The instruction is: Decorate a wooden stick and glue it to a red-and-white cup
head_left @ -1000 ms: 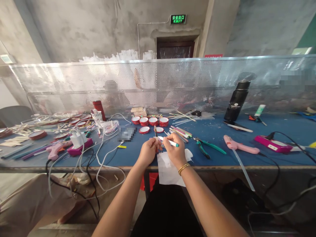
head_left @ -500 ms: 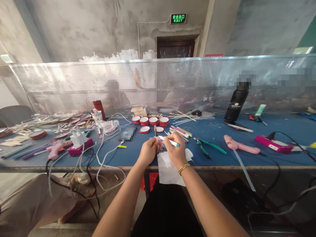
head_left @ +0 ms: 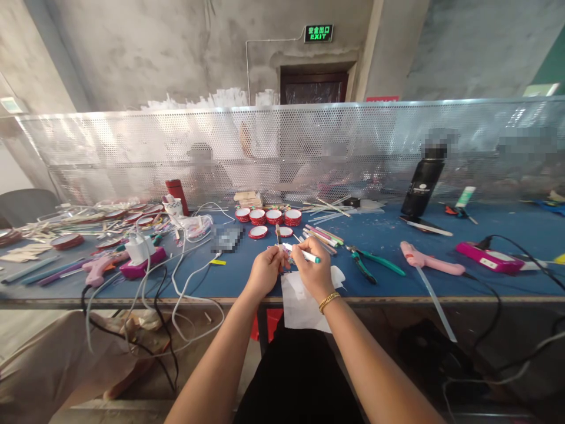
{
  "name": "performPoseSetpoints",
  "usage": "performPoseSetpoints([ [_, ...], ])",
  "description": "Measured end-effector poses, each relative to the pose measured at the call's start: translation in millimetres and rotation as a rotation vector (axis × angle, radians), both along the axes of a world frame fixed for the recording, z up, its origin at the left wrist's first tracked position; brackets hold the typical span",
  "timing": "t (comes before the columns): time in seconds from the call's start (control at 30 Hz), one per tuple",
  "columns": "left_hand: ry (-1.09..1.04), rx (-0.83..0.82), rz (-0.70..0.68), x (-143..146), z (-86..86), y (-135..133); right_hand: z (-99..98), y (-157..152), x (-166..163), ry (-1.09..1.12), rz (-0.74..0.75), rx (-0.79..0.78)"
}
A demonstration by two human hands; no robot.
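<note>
My left hand (head_left: 263,272) pinches a small colourful piece (head_left: 286,259) just above the near edge of the blue table (head_left: 379,271); the piece is mostly hidden by my fingers. My right hand (head_left: 314,272), with a gold bracelet on its wrist, grips a white stick with a green tip (head_left: 302,253) and points it left at that piece. The two hands almost touch. A white paper sheet (head_left: 300,306) lies under my right hand and hangs over the table edge.
Red round lids (head_left: 267,217) and coloured sticks (head_left: 323,235) lie behind my hands. Green pliers (head_left: 371,261), a pink glue gun (head_left: 430,261), a pink power strip (head_left: 488,259) and a black bottle (head_left: 424,179) are to the right. Cables, a charger (head_left: 138,250) and another glue gun (head_left: 100,266) lie left. A perforated metal screen (head_left: 282,147) backs the table.
</note>
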State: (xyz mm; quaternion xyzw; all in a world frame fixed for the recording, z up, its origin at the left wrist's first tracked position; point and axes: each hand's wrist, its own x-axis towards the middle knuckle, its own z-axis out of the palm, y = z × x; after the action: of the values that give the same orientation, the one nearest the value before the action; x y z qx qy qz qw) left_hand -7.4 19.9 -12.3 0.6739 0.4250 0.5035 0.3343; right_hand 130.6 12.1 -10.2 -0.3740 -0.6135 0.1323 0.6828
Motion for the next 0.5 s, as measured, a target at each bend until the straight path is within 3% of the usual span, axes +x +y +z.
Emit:
performPoseSetpoints([
  [0.13, 0.015, 0.025, -0.011, -0.5, -0.1, -0.3, 0.0, -0.4, 0.0, -0.008, 0.039, -0.030],
  [0.33, -0.016, -0.011, 0.001, 1.0, 1.1, -0.7, -0.3, 0.0, -0.8, 0.007, -0.023, -0.003],
  [0.5, 0.003, 0.010, -0.003, 0.5, 1.0, -0.5, 1.9, -1.9, -0.5, 0.000, 0.033, -0.013],
])
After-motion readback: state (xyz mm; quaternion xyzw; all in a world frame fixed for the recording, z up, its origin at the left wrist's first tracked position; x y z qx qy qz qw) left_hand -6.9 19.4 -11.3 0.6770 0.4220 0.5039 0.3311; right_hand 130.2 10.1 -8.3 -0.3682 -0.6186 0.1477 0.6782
